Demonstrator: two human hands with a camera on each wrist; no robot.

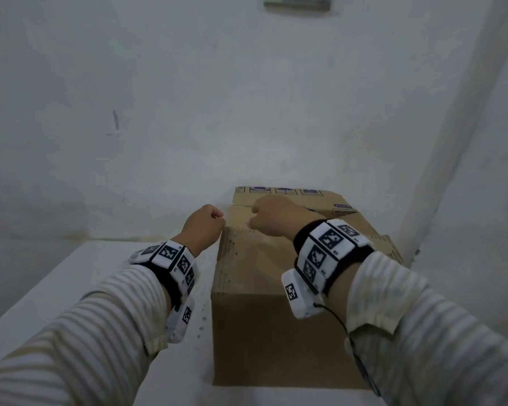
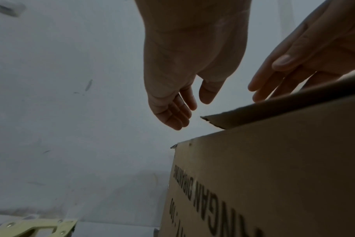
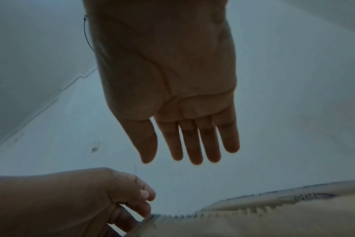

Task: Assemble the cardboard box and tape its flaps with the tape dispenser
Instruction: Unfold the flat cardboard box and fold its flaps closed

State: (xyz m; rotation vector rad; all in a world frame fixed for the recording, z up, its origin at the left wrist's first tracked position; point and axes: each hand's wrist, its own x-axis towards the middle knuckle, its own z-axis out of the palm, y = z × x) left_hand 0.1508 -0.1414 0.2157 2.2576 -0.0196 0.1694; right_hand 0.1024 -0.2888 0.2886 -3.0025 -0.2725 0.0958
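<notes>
A brown cardboard box [image 1: 276,317] stands upright on the white table [image 1: 85,273], close to the wall. Its top flaps [image 1: 329,230] are folded down, and one flap's edge [image 2: 274,110] stands slightly raised at the far left corner. My left hand [image 1: 208,224] hovers at that corner with relaxed fingers [image 2: 178,115] and holds nothing. My right hand [image 1: 267,215] is over the top, its straight fingers [image 2: 272,85] touching the raised flap edge. In the right wrist view the right hand [image 3: 191,144] is spread flat above the flap [image 3: 253,221], with the left hand [image 3: 132,197] beside it.
White walls [image 1: 247,98] close in behind the box and on the right. A pale metal part with rivets [image 2: 40,227] lies on the table to the left of the box. Bare table surface stretches left of the box.
</notes>
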